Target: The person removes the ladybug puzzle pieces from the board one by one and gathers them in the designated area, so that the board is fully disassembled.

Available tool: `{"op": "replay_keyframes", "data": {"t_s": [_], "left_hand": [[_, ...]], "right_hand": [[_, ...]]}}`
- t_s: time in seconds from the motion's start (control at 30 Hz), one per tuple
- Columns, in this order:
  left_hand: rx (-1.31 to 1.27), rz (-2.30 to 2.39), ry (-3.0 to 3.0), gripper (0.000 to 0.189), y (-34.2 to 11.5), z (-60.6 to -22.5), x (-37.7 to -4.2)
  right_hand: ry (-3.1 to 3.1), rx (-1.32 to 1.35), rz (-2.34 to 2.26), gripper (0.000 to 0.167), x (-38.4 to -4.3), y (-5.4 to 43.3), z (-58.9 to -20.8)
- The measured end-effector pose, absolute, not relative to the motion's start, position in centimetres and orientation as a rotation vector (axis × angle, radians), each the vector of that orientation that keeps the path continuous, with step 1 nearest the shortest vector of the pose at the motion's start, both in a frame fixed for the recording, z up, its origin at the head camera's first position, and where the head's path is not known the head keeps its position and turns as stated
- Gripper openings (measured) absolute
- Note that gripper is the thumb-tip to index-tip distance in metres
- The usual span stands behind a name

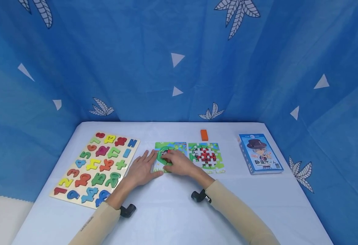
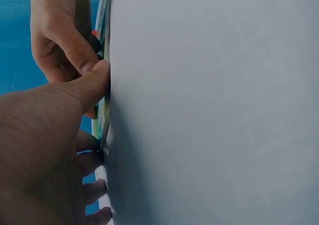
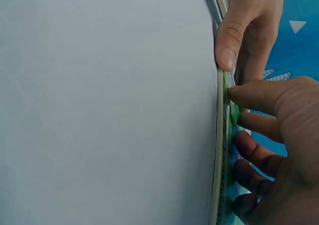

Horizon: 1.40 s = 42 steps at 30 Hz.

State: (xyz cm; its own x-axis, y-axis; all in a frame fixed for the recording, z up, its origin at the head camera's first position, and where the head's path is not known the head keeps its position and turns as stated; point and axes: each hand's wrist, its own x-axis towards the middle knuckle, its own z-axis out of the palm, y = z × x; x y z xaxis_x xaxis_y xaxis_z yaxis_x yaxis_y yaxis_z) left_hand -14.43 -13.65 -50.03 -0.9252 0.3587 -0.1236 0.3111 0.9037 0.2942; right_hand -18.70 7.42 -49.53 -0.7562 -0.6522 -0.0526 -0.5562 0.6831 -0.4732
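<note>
A small picture board (image 1: 179, 146) with a ladybug on a green leaf lies flat at the middle of the table. My left hand (image 1: 140, 172) rests along its left edge, fingers spread and fairly straight, thumb at the near corner. Over the board is my right hand (image 1: 180, 163), its thumb and fingertips together above the ladybug. In the right wrist view, the thumb and index finger of the right hand (image 3: 279, 120) pinch a small green jigsaw piece (image 3: 235, 113) at the board's surface. Beside the board sits a ladybug jigsaw (image 1: 207, 156) with gaps between its pieces.
A wooden number board (image 1: 125, 165) with coloured numerals lies on the left. An orange block (image 1: 204, 135) stands behind the jigsaw. To the right is a blue card game box (image 1: 261, 154). Blue patterned cloth (image 1: 136, 68) hangs behind the white table.
</note>
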Motion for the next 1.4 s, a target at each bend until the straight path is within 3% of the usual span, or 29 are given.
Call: {"op": "replay_keyframes", "data": {"t_s": [1.03,1.4], "left_hand": [[0.515,0.398,2.888,0.094,-13.6,-50.2,-14.6],[0.522,0.357,2.889,0.095,-13.6,-49.9,-14.6]], "right_hand": [[2.463,-0.811,-1.189,0.026,-18.6,7.4,-49.8],[2.413,-0.679,-1.313,0.020,-18.5,12.0,-48.0]]}}
